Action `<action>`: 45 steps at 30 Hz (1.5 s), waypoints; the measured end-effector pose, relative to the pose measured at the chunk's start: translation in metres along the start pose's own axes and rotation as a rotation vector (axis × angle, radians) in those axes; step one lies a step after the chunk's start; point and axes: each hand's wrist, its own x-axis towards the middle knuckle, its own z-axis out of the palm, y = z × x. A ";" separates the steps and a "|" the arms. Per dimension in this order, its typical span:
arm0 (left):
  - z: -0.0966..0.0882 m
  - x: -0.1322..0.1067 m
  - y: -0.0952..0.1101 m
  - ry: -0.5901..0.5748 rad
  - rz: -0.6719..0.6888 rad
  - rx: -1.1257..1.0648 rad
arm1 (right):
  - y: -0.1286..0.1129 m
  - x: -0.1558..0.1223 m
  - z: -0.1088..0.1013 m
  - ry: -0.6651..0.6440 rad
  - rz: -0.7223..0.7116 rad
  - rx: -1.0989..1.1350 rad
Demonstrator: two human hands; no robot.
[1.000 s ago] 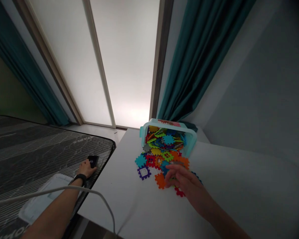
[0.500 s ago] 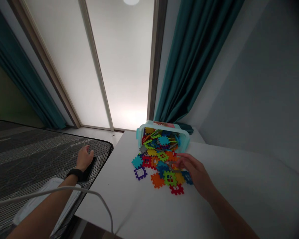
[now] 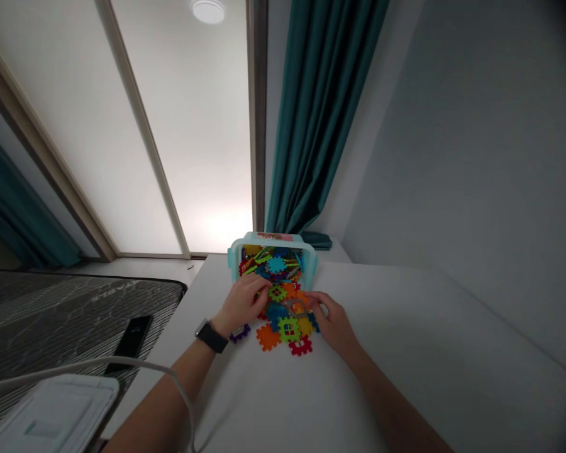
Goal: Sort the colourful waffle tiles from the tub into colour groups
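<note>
Left hand (image 3: 242, 305) and right hand (image 3: 334, 327) are apart above the white surface (image 3: 382, 377), beside a tipped plastic box (image 3: 271, 238) and spilled interlocking plastic pieces (image 3: 288, 329). I cannot tell if they grip. Pieces seem light and stiff, best pinched by the edges.
</note>
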 end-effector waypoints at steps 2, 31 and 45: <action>0.014 -0.004 -0.006 0.043 -0.020 0.044 | 0.001 -0.002 0.003 -0.019 -0.040 -0.027; 0.011 -0.026 -0.040 0.266 -0.026 0.148 | -0.008 0.010 0.038 -0.197 -0.483 -0.509; 0.025 -0.017 -0.013 -0.117 0.136 0.509 | -0.001 0.014 0.023 -0.180 -0.398 -0.399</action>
